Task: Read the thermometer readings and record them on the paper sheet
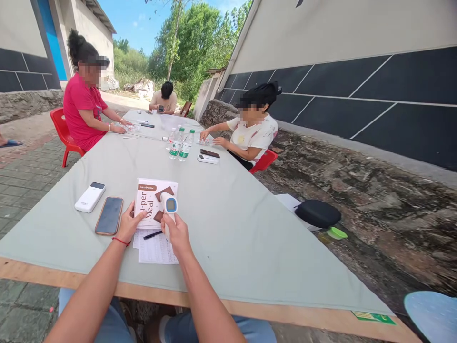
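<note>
My right hand (175,233) is wrapped round the handle of a white infrared thermometer (166,200), whose small blue-rimmed screen faces me. At its left, my left hand (128,223) grips the lower left edge of a white and brown meal packet (157,185), printed "NutriMotion" and "Meal". The thermometer's head overlaps the packet's right side; whether they touch, I cannot tell. Printed sheets (157,252) lie below the packet, with a black pen (153,235) on them. Just left of my left hand lie a smartphone (109,216) and a white power bank (90,196).
Several plastic bottles (184,145) stand mid-table, near another phone (210,153) and power bank (207,159). Co-workers sit along the left side (84,105), right side (253,128) and far end (164,100). A black case (317,213) is beyond the table's right edge.
</note>
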A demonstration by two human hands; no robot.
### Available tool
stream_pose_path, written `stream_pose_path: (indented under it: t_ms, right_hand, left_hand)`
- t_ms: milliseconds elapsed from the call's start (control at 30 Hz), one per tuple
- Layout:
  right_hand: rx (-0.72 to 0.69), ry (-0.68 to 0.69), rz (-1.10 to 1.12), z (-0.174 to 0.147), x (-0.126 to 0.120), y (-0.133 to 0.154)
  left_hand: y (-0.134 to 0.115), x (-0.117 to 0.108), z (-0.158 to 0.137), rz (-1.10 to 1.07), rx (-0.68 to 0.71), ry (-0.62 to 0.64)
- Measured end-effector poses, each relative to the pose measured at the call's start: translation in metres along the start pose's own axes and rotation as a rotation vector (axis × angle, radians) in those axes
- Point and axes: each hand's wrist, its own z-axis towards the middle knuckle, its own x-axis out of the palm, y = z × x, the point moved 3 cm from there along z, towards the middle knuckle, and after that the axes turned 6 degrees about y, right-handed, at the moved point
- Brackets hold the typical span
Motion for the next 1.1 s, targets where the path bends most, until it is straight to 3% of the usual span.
stream_pose_path:
  t_ms: [267,567,933,1100]
  right_hand:
    - [0.063,0.076,-0.001,-0.008,0.000,0.013]
    - [-0.037,0.088,-0.077,-0.037,0.000,0.047]
    - [-0.110,0.116,-0.020,-0.072,-0.019,0.091]
    - [-0.196,0.132,0.012,-0.109,-0.047,0.094]
  left_hand:
    - [-0.004,-0.003,0.001,0.184,0.060,0.007]
    - [0.000,-0.010,0.004,0.397,0.126,0.053]
    - [0.003,-0.019,0.010,0.481,0.186,0.079]
    - [0.003,-0.023,0.010,0.439,0.150,0.079]
